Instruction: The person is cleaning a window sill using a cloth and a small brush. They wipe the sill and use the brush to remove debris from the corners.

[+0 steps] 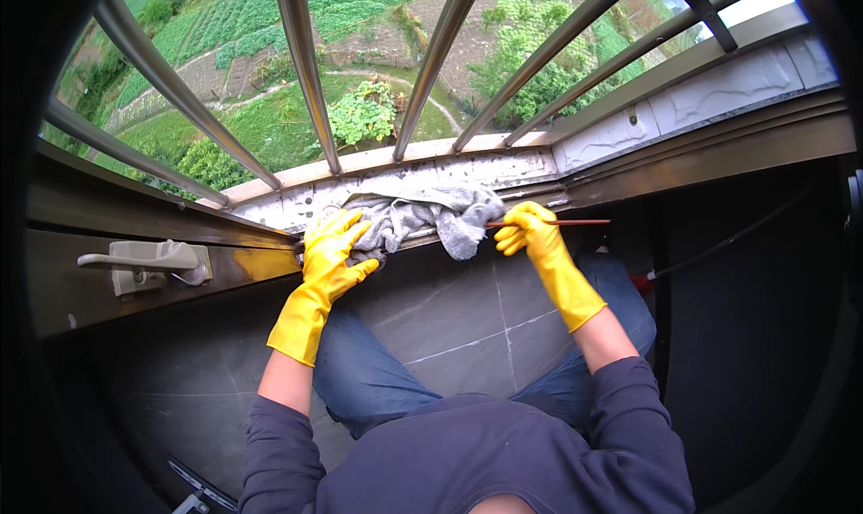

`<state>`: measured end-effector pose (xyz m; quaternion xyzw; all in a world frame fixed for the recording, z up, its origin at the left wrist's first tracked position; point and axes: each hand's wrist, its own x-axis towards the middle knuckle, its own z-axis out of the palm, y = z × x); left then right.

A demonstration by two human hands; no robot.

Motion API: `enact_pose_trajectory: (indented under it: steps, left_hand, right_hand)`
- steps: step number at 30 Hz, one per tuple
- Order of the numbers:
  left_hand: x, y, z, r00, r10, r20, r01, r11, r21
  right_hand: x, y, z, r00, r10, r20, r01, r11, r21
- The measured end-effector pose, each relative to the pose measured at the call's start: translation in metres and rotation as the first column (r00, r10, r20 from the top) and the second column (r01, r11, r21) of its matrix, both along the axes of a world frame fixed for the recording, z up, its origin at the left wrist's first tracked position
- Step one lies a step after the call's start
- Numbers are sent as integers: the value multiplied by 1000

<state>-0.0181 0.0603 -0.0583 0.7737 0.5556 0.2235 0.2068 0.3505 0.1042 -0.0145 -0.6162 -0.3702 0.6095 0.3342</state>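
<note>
A grey terry cloth [418, 214] lies bunched along the window sill and its metal sliding track [418, 238]. At the cloth's left end, my left hand [330, 251] in a yellow rubber glove grips the folds, thumb towards me. My right hand [529, 231], gloved the same way, pinches a thin reddish-brown stick [583, 222] between thumb and fingers. The stick lies nearly level; its left end meets the cloth's right side, and whether the tip goes under the fabric is hidden.
Metal bars [307, 76] rise beyond the sill [270, 212], with fields outside. A window handle [145, 264] juts from the frame at left. Dark floor tiles [458, 325] lie below, between my knees. At right hangs a dark cable [735, 238]; a squeegee-like tool [202, 487] lies bottom left.
</note>
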Motion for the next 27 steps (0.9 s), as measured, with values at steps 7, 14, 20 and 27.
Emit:
enact_pose_trajectory:
  steps: [7,14,20,27]
  left_hand:
    - [-7,11,-28,995,-44,87,24,975,222]
    - [-7,6,0,994,-65,93,54,992,114]
    - [-2,5,0,999,-38,24,38,999,2]
    - [-2,3,-1,999,-34,38,32,998,56]
  right_hand:
    - [-151,-30,-11,951,248,-186,-236,968,87]
    - [-78,16,38,758,423,496,-478,878,-18]
    - [28,30,29,945,201,258,-183,979,-93]
    - [-75,7,-1,962,270,-51,-272,961,-51]
